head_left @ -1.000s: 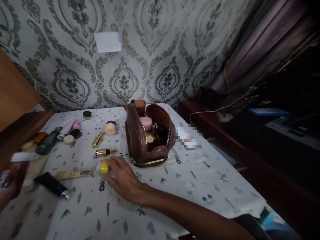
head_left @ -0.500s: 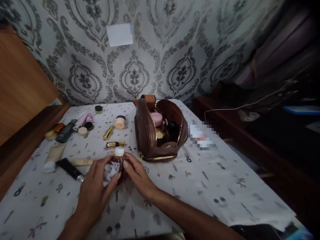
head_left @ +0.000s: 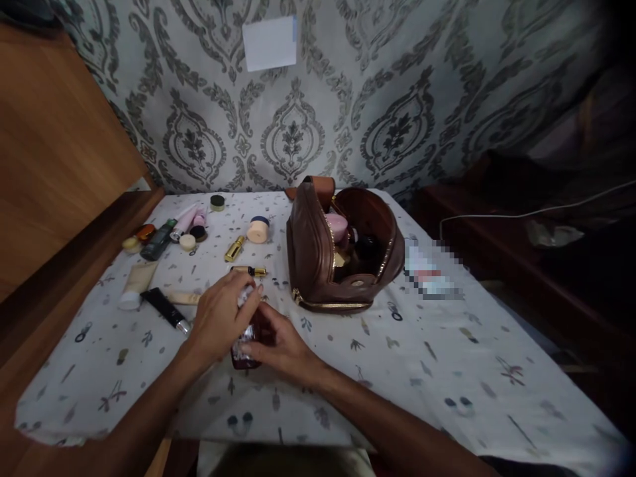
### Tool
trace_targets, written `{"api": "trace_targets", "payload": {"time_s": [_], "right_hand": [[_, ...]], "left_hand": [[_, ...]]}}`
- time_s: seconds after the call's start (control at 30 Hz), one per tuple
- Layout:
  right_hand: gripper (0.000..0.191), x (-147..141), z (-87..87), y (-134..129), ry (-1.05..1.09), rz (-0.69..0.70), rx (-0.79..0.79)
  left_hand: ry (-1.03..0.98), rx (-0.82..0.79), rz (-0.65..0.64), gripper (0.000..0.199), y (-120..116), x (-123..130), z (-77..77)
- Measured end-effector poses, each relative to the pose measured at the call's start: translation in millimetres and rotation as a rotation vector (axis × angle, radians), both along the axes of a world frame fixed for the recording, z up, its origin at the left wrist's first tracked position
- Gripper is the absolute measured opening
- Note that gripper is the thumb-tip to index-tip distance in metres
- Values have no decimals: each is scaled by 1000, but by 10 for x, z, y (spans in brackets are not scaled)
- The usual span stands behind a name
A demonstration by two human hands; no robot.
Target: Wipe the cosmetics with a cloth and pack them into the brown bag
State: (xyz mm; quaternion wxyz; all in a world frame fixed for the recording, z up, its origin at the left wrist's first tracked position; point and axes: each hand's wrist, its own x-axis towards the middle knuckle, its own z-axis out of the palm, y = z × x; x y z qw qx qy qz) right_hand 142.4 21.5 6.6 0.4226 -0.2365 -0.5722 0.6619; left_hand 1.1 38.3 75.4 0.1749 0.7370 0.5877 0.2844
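A small dark reddish bottle (head_left: 244,361) with a patterned label stands near the front of the table. My left hand (head_left: 221,308) is closed over its white cap, fingers wrapped round the top. Lower down, my right hand (head_left: 285,344) grips the bottle's body from the right side, with the thumb across the label. Just behind the hands lies a gold and dark vial (head_left: 258,271). To the right of them sits a brown bag (head_left: 313,245), unzipped, with a pink item (head_left: 336,226) and dark items inside.
Left of the hands lie a black tube (head_left: 163,308), a beige tube (head_left: 138,285) and a green bottle (head_left: 159,240). Farther back are a peach jar (head_left: 258,230), a gold vial (head_left: 234,248) and a dark-lidded jar (head_left: 217,203). A blurred-out item (head_left: 430,271) lies right of the bag.
My left hand has moved from the bottle's side up onto its cap. My right hand now holds the lower body. The camera view has shifted, so the table items appear farther right.
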Motion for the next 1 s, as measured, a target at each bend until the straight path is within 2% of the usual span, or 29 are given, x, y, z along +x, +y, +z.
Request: {"api": "trace_targets", "payload": {"time_s": [0.17,0.33,0.53,0.77,0.87,1.0], "right_hand": [[57,-19,-83,-9,4,58,-103],[57,-16,-44,22,95,94,-182],[54,-15,-27,32,154,87,-286],[50,-38,-94,37,183,37,-241],[48,-40,-90,48,196,-16,-230],[48,-24,-66,86,257,-131,-292]], "left_hand": [[-286,-187,-23,23,197,-84,26],[-613,-362,26,28,258,-89,-104],[-874,-388,90,36,198,-4,-209],[-927,-354,95,55,90,-35,-250],[-824,-274,107,57,24,-36,-251],[-620,-119,83,50,-96,5,-257]]}}
